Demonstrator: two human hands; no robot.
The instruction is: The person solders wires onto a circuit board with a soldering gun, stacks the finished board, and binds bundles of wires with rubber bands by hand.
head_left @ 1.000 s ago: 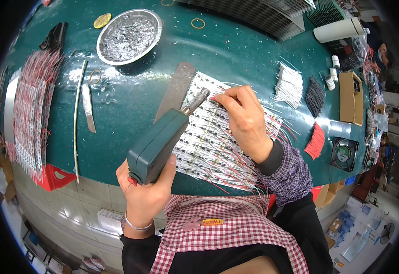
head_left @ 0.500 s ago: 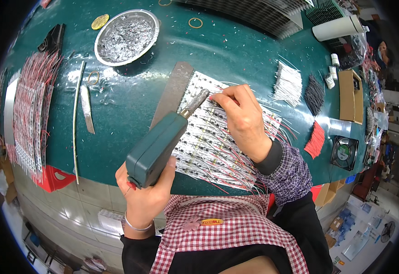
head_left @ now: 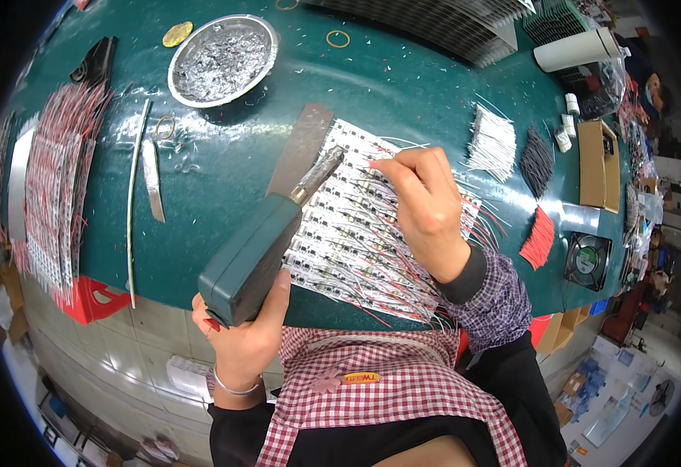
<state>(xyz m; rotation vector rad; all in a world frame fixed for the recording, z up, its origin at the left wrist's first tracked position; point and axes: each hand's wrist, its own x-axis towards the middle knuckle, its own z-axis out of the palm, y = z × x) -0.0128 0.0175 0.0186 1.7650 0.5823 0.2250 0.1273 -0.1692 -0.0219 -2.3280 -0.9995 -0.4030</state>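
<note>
My left hand [head_left: 248, 338] is wrapped round the handle of a dark green soldering gun [head_left: 251, 253]. The gun's grey metal tip points away from me, over the upper left part of a white circuit board panel [head_left: 317, 247]. Rows of small black parts cover the panel, and many thin red, white and dark wires [head_left: 391, 276] trail off it to the right. My right hand [head_left: 427, 210] is closed in a pinch above the panel, right of the tip. A small red spot shows at its fingertips; whether that is wire or nail is unclear.
A flat metal bar [head_left: 300, 148] lies along the panel's left edge. A bowl of metallic scraps [head_left: 270, 58] stands farther off. Bundles of white [head_left: 492, 144], black [head_left: 537, 162] and red wires [head_left: 539, 237] lie right, near a small fan [head_left: 588, 259]. Wired boards [head_left: 60, 179] are stacked left.
The soldering gun has drawn back a little to the left, its tip now apart from my right fingertips. My right hand has shifted slightly right, still pinched.
</note>
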